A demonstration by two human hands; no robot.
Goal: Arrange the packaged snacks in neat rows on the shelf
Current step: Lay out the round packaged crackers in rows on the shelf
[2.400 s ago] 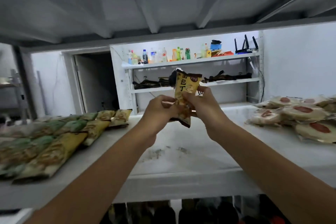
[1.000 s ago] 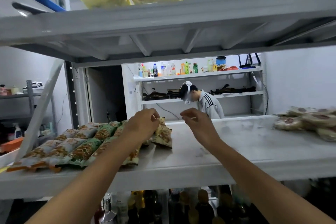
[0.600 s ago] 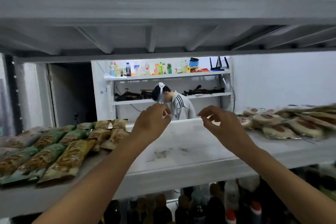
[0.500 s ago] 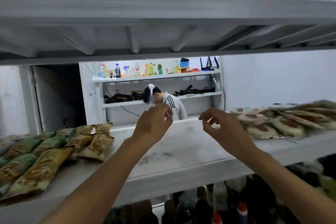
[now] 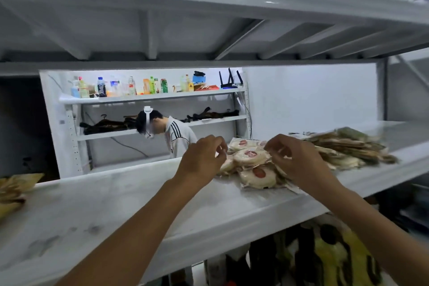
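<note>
A pile of pale round snack packets with red centres (image 5: 251, 165) lies on the white shelf (image 5: 139, 197), right of its middle. My left hand (image 5: 202, 158) hovers at the pile's left edge, fingers loosely curled, nothing in it. My right hand (image 5: 299, 158) hovers over the pile's right side, also loosely curled and empty, fingertips close to a packet's edge. Flat brownish packets (image 5: 348, 148) are heaped further right. A few yellow packets (image 5: 14, 190) show at the far left edge.
The upper shelf board (image 5: 209, 7) hangs low overhead. Bottles and bags (image 5: 325, 258) stand on the level below. Behind the rack, a person in a white top (image 5: 176, 137) stands before a wall shelf of bottles (image 5: 148, 86).
The yellow packet I held was set down among the left rows. My view and both empty hands have since swung right, from the left rows to the round-packet pile.
</note>
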